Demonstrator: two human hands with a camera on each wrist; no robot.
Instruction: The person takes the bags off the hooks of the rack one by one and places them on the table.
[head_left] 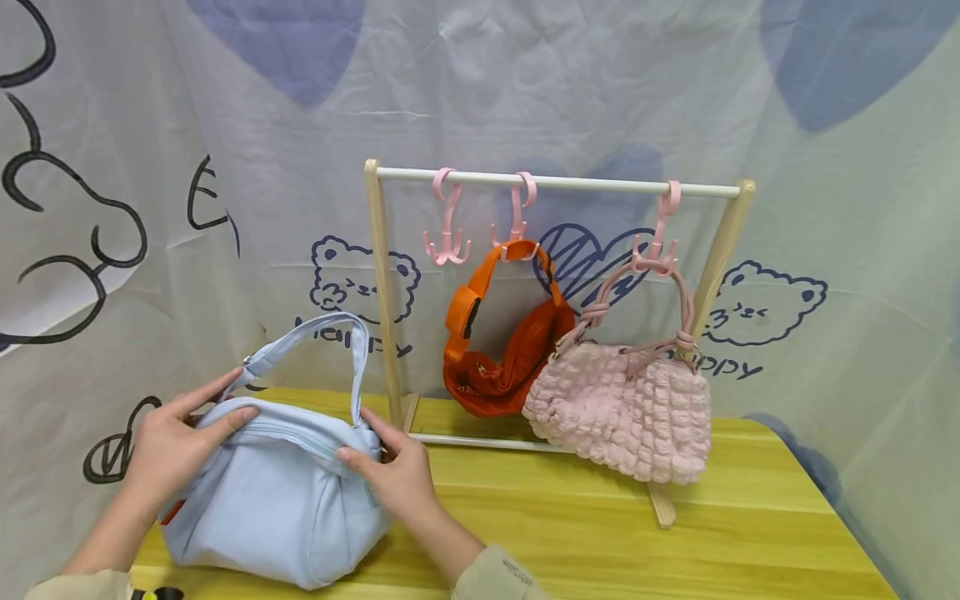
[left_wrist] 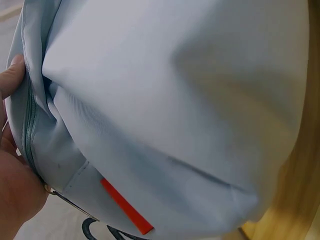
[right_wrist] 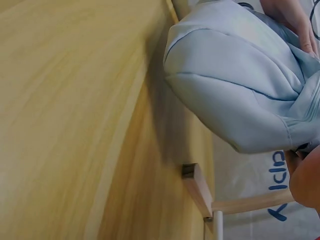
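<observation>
Pale blue fabric handbag [head_left: 262,500], creased, top zip [left_wrist: 29,130], strap [head_left: 360,354] arched upright, red side tag [left_wrist: 126,207], left hand [head_left: 171,442] and right hand [head_left: 401,475] pinching its upper edge, wood-grain counter [head_left: 750,533] below

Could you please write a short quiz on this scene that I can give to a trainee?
1. How many pink hooks hang on the white rail?
2. True or false: the orange bag hangs from the middle hook.
3. What do the left hand and the right hand both hold?
a) the pink bag
b) the light blue bag
c) the white rail

Key:
1. Three.
2. True; its strap loops over that hook.
3. b; each hand grips it near its zipped top.
</observation>
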